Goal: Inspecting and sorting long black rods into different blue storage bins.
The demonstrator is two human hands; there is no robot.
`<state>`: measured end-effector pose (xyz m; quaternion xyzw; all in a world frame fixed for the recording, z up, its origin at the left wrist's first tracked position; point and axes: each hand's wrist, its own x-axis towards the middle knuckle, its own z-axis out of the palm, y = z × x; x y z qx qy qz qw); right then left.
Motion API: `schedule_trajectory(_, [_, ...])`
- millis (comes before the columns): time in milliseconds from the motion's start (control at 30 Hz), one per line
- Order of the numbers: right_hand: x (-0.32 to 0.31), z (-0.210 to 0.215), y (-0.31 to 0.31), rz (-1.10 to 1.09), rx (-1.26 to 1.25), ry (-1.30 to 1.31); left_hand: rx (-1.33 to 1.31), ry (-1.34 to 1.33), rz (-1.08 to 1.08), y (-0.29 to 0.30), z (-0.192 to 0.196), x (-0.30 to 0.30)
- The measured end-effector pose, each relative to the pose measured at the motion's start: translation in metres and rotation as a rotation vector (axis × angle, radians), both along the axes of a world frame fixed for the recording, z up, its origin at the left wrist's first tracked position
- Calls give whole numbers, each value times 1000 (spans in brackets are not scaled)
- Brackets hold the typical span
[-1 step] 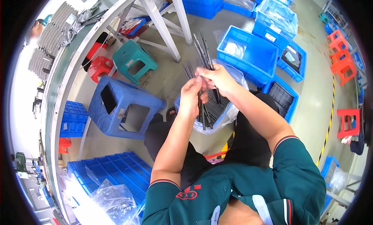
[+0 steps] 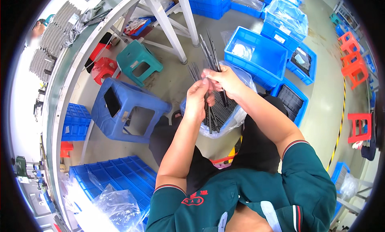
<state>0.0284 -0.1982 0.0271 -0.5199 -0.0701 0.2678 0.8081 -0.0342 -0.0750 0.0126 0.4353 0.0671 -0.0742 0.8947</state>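
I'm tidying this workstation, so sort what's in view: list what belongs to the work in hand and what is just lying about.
In use:
left hand
right hand
thin dark rods held in both
plastic-lined bin of rods below the hands

Lying about:
blue stool
teal stool
red stool
open blue crate
stacked blue crates

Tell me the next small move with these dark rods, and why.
Probably square up the bundle: both the left hand and right hand grip the thin dark rods, whose tips fan out unevenly above the lined bin holding more.

Dark green short-sleeved shirt point(image 2: 256, 196), red-and-white trimmed cuffs, red chest emblem, black trousers point(image 2: 256, 151).
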Motion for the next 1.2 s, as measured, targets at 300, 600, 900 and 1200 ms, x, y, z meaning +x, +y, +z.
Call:
schedule_trajectory(300, [23,15,-20,-19,-1,-13,276,-39,-97,8,-10,4])
schedule_trajectory(600, [23,2,-11,-81,-44,-8,-150,61,-211,0,-15,9])
schedule_trajectory(900, [89,-4,-52,-532,7,-11,-53,112,-379,-9,-10,-14])
schedule_trajectory(1200, [85,-10,-65,-383,-9,61,-174,149,-269,20,-22,-4])
